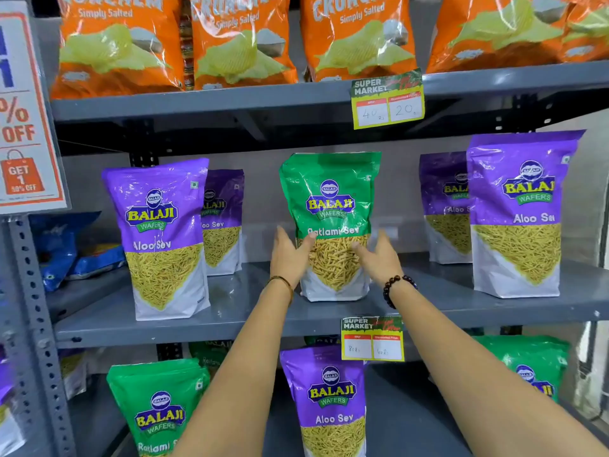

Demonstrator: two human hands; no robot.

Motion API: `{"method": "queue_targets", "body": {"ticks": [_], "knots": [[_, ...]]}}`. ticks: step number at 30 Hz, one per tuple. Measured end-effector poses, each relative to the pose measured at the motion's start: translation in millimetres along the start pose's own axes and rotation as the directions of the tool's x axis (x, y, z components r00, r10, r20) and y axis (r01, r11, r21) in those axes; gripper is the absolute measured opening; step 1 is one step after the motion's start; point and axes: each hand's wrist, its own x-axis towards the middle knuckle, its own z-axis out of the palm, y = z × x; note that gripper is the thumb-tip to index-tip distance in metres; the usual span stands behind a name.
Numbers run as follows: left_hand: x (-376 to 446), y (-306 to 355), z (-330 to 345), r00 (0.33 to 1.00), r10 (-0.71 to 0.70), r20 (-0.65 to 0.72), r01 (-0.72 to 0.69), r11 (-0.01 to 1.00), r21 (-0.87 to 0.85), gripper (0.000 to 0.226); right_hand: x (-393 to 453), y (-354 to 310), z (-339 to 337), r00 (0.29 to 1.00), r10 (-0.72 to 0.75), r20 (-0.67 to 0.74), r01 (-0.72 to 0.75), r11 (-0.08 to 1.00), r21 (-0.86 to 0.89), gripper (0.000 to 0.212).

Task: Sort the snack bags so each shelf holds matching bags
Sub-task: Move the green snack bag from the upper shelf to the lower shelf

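Note:
A green Ratlami Sev bag (331,196) stands upright in the middle of the middle shelf (230,328), among purple Aloo Sev bags (161,239). My left hand (290,255) lies against the green bag's left side with its thumb on the front. My right hand (379,255) reaches to the bag's right side, fingers straight and touching the front. One shelf down, a purple Aloo Sev bag (329,400) stands between green Ratlami Sev bags (158,410).
Orange Crunchem chip bags (237,44) fill the top shelf. More purple bags (517,212) stand at the right of the middle shelf. Price tags (387,100) hang on the shelf edges. A discount sign (23,120) and a perforated upright (36,324) are at the left.

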Motion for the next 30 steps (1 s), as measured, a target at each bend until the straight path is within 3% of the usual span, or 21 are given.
{"method": "queue_targets", "body": {"ticks": [2, 5, 9, 16, 24, 30], "knots": [[2.4, -0.4, 1.1, 0.993, -0.067, 0.093, 0.075, 0.994, -0.079, 0.082, 1.7, -1.6, 1.2, 0.996, 0.039, 0.075, -0.045, 0.995, 0.089, 0.060], [9.4, -11.2, 5.3, 0.984, -0.060, 0.166, 0.085, 0.986, -0.146, 0.052, 8.0, 1.8, 1.7, 0.995, 0.060, 0.083, -0.071, 0.987, 0.143, 0.048], [18.8, -24.5, 8.0, 0.991, -0.018, 0.133, 0.042, 0.981, -0.187, 0.063, 4.5, -3.6, -1.9, 0.997, 0.050, 0.057, -0.061, 0.973, 0.224, 0.051], [-1.3, -12.6, -6.0, 0.994, 0.056, 0.090, -0.033, 0.972, -0.234, 0.042, -11.1, -7.9, -7.3, 0.999, -0.038, -0.002, 0.037, 0.970, 0.238, 0.044], [-59.0, 25.6, -25.0, 0.970, 0.243, 0.015, -0.214, 0.881, -0.421, 0.034, -43.7, -26.9, -38.6, 0.990, -0.136, -0.036, 0.140, 0.927, 0.348, 0.049], [-111.1, 17.9, -20.1, 0.964, 0.263, 0.033, -0.221, 0.867, -0.446, 0.041, -87.8, -6.2, -75.5, 0.987, -0.153, 0.041, 0.129, 0.930, 0.345, 0.037]]}}
